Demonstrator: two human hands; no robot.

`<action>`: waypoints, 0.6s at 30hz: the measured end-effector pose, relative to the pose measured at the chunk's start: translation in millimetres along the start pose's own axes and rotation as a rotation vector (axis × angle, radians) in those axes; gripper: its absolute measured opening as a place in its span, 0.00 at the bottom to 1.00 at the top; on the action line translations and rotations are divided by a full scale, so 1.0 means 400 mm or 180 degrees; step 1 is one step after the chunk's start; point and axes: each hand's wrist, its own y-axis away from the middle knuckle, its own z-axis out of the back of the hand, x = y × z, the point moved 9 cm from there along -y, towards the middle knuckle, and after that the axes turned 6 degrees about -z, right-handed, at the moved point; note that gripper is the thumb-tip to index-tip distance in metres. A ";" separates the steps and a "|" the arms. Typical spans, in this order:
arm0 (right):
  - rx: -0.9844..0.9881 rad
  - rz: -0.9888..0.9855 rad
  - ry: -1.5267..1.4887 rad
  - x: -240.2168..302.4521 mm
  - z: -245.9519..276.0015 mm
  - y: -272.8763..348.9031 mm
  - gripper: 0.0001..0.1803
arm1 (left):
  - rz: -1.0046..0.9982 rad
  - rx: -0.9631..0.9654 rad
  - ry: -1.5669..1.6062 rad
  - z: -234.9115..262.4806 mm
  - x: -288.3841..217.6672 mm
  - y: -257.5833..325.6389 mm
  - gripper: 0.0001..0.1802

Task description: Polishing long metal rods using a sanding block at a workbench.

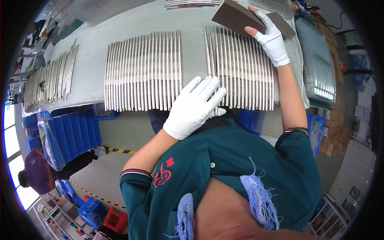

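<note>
My left hand, in a white glove, lies over the near ends of a few slim silvery metal rods. Its fingers are stretched and slightly apart, its thumb low by a rod end at the table edge. These rods stand a little apart from the right-hand row of metal rods. At the far end of that row, my right hand grips a long dark brown block between thumb and fingers. That glove leaves the thumb tip and a fingertip bare. The block covers the far rod ends.
Another row of rods lies left of centre on the grey-white table, and a looser batch of rods lies farther left. Clear plastic trays are stacked at right. Blue bins stand below the table; a person in purple is at lower left.
</note>
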 end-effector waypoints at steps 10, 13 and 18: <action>0.1816 -0.0442 0.0270 0.223 -0.172 0.089 0.31 | -0.0125 -0.0278 -0.0004 0.039 -0.007 -0.016 0.34; 0.1651 0.0098 0.0167 0.230 -0.176 0.084 0.29 | -0.0095 -0.0343 -0.0165 0.051 -0.004 -0.017 0.33; 0.1795 -0.0542 -0.0315 0.165 -0.116 0.069 0.30 | -0.0094 -0.0513 -0.0247 0.056 -0.007 -0.009 0.30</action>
